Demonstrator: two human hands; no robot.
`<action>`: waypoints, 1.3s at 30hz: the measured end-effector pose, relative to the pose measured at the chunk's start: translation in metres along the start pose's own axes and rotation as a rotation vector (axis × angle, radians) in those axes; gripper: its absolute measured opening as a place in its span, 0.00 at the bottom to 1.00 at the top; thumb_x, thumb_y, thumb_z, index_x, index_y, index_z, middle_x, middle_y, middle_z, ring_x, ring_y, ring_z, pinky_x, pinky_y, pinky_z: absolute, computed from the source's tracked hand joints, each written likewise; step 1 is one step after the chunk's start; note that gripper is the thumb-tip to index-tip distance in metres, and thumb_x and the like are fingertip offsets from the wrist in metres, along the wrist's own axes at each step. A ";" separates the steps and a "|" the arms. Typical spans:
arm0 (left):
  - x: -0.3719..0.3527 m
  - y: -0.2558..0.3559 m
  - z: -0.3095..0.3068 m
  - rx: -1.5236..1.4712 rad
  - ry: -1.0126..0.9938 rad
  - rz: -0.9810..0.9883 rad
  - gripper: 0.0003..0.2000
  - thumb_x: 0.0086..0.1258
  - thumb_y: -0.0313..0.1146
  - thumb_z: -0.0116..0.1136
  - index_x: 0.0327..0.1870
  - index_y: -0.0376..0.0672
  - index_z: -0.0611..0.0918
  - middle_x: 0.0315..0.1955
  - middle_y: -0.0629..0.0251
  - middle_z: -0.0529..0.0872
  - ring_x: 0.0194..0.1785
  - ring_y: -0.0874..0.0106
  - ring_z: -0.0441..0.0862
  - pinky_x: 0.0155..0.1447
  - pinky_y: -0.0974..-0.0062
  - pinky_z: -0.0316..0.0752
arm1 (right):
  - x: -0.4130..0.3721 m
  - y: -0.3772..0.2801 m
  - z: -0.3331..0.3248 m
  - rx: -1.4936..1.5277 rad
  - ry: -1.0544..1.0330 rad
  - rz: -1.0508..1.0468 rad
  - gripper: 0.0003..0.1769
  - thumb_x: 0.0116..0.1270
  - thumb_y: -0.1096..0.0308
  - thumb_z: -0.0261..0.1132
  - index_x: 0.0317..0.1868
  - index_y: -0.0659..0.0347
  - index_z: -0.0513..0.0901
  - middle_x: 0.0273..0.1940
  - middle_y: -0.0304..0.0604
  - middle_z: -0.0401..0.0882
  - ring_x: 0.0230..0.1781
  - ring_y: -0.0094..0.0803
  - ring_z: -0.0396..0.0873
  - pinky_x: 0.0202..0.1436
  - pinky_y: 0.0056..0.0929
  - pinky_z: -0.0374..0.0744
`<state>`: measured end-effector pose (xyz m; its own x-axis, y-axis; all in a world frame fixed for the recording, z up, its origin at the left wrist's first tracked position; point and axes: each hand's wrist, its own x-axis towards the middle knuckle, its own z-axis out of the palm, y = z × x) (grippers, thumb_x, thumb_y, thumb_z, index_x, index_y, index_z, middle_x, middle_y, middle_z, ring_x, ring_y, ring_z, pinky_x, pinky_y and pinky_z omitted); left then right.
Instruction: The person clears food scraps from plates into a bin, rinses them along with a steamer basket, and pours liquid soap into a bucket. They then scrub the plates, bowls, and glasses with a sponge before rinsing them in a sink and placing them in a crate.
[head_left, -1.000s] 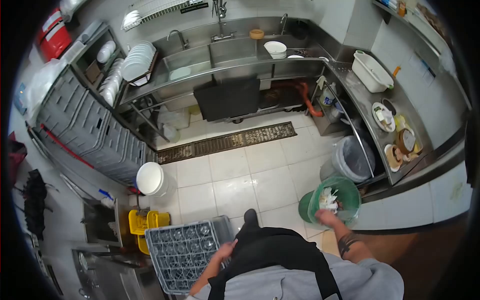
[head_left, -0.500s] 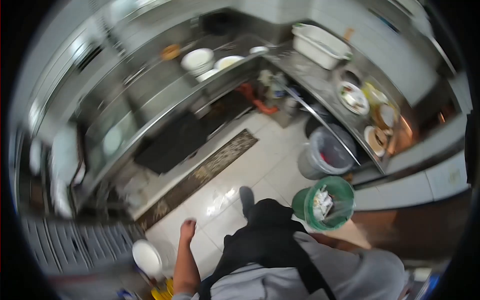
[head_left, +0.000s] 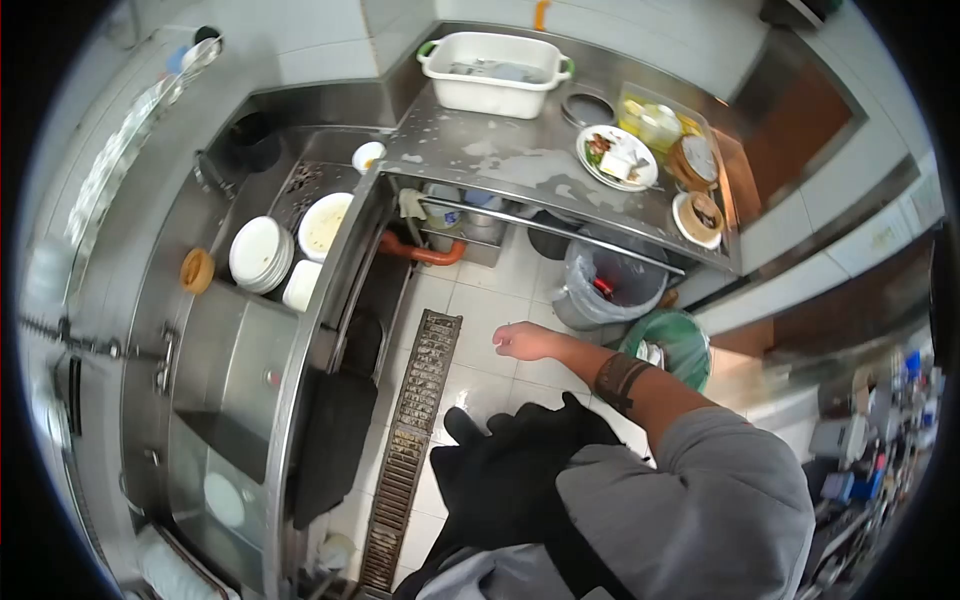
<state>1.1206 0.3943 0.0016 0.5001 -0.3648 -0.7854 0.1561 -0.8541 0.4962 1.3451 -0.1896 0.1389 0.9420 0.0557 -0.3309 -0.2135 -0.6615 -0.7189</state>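
My right hand [head_left: 524, 341] hangs in front of my body above the tiled floor. Its fingers are curled in loosely and I see nothing in them. It touches nothing; closest to it are the grey bin [head_left: 590, 312] with a clear liner and the green bin [head_left: 690, 345], partly hidden behind my forearm. My left hand is out of the frame. On the steel counter [head_left: 500, 155] ahead stand a white tub [head_left: 495, 95] with green handles, a plate with food scraps [head_left: 612, 160] and a bamboo steamer [head_left: 703, 212] on a plate.
At the left, the steel sink [head_left: 245, 350] has stacked white plates [head_left: 260, 252], a white basin [head_left: 322, 225] and a round wooden-looking item [head_left: 197, 270] near it. A floor drain grate [head_left: 412, 450] runs along its front. A counter rail [head_left: 550, 235] juts out above the bins.
My view has turned to the right, bringing the counter and bins nearer the middle. My left hand has gone out of frame. My right forearm and hand have come into view.
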 end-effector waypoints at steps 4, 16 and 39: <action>0.074 -0.012 -0.126 0.270 -0.104 0.301 0.18 0.83 0.37 0.47 0.68 0.43 0.79 0.54 0.60 0.86 0.55 0.60 0.83 0.61 0.60 0.79 | -0.049 0.024 -0.009 -0.089 0.111 -0.003 0.22 0.71 0.54 0.68 0.58 0.58 0.84 0.50 0.52 0.89 0.52 0.51 0.86 0.57 0.45 0.83; 0.252 0.316 -0.374 -0.226 -0.259 0.051 0.25 0.80 0.43 0.63 0.68 0.34 0.79 0.49 0.63 0.87 0.49 0.73 0.82 0.53 0.72 0.77 | -0.077 0.105 -0.207 0.176 1.073 0.485 0.24 0.64 0.63 0.73 0.57 0.65 0.84 0.49 0.55 0.88 0.48 0.51 0.87 0.56 0.42 0.84; 0.290 0.683 -0.347 0.505 0.024 0.547 0.20 0.77 0.40 0.61 0.64 0.38 0.82 0.59 0.46 0.84 0.63 0.49 0.82 0.69 0.59 0.77 | 0.087 0.211 -0.388 -0.191 1.304 0.723 0.60 0.57 0.48 0.75 0.81 0.73 0.57 0.75 0.67 0.66 0.74 0.65 0.65 0.76 0.62 0.63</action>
<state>1.6682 -0.1663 0.2410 0.4131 -0.7837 -0.4639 -0.5285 -0.6211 0.5787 1.4827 -0.6144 0.1952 0.2362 -0.9347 0.2658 -0.7810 -0.3453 -0.5204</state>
